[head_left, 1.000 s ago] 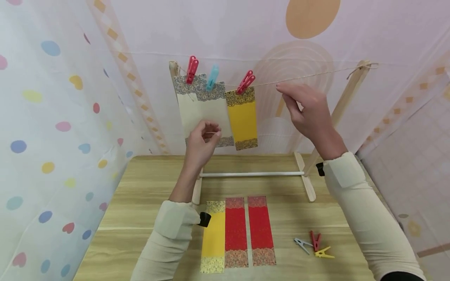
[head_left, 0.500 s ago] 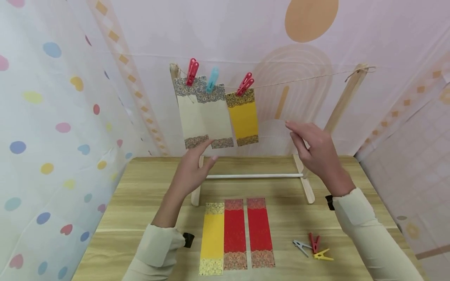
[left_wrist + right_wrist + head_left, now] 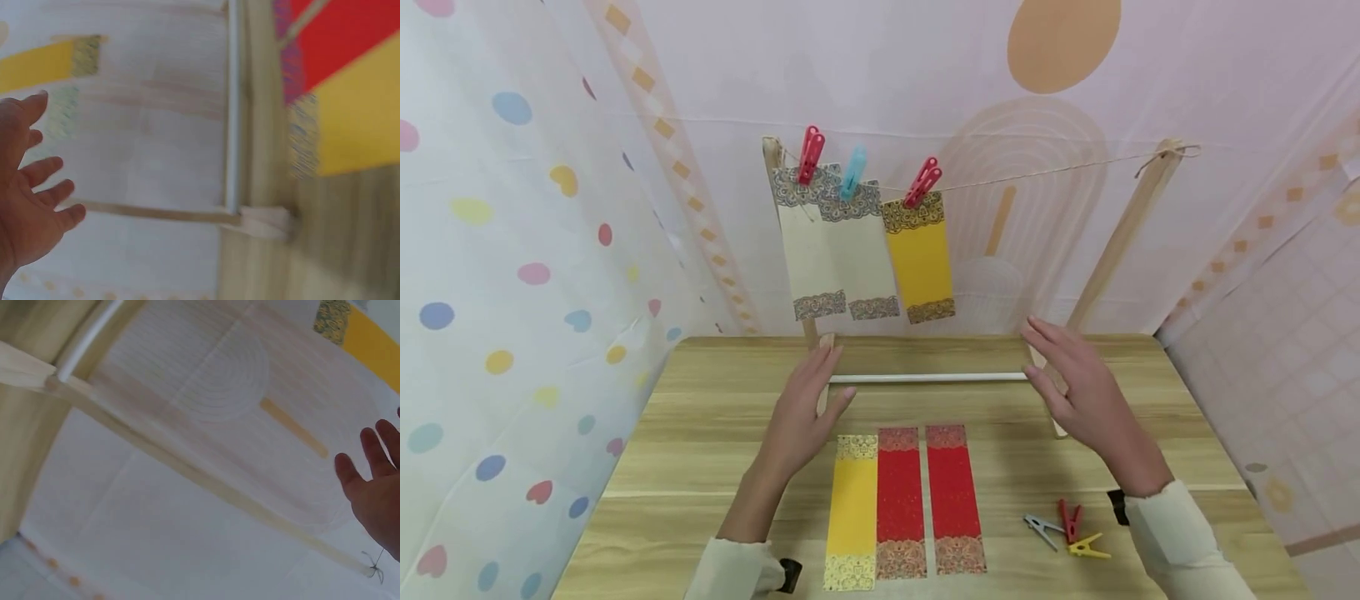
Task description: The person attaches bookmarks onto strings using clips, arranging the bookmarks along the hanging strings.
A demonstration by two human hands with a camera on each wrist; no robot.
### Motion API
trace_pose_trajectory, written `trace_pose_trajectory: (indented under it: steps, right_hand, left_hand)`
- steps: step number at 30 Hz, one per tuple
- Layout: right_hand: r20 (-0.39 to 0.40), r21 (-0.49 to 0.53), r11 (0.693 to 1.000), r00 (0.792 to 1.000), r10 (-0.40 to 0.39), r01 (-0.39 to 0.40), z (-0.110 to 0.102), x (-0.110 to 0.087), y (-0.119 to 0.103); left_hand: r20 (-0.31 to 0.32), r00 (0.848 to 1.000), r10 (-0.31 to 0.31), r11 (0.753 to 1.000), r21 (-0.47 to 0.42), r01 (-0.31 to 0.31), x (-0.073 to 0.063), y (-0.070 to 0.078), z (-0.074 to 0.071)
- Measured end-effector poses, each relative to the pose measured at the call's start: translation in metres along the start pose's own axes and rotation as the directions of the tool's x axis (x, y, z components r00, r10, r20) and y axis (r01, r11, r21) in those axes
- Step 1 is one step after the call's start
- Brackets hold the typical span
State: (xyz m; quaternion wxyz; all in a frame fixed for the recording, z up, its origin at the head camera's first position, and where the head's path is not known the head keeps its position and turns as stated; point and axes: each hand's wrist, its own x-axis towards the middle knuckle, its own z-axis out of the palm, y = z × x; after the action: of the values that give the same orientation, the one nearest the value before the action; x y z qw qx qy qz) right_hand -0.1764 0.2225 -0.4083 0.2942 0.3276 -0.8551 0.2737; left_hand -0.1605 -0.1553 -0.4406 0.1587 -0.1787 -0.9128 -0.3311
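My left hand [image 3: 801, 412], fingers extended and holding nothing, hovers in front of the rack's left foot. Over by the right foot is my right hand [image 3: 1086, 396], also empty with its fingers spread. Between and above them, two cream paper strips [image 3: 861, 258] with patterned ends and a deep-yellow strip [image 3: 919, 262] hang from a string [image 3: 1037, 173]. A pink clothespin [image 3: 810, 155], a light blue clothespin [image 3: 853, 173] and another pink clothespin [image 3: 922, 182] pin them there. On the table lie a yellow strip [image 3: 853, 508] and two red strips [image 3: 900, 492], side by side.
Loose grey, red and yellow clothespins [image 3: 1085, 547] lie at the table's right. The rack has wooden posts [image 3: 1123, 237] and a white crossbar [image 3: 932, 377]. A patterned curtain [image 3: 625, 208] closes off the back and sides of the wooden table [image 3: 700, 467].
Both hands have come down from the hanging strips and string toward the table, their fingers straightening. The hanging strips and clothespins stay in place.
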Motion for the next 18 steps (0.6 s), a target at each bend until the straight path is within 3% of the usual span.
trace_pose_trajectory:
  steps: [4,10,18]
  right_hand:
    - [0.109,-0.032,0.998,0.992,0.059,-0.056,0.001,-0.023,0.001]
    - [0.228,-0.057,0.989,0.962,0.149,-0.14,0.004,-0.055,0.002]
    - [0.282,-0.07,0.964,0.921,0.267,-0.258,0.011,-0.099,0.008]
  left_hand:
    - [0.021,1.0,-0.023,0.994,0.11,0.021,-0.014,-0.014,0.006]
    - [0.086,0.995,-0.056,0.961,0.276,0.03,-0.033,-0.027,0.02]
    - [0.15,0.979,-0.138,0.923,0.379,0.072,-0.056,-0.037,0.043]
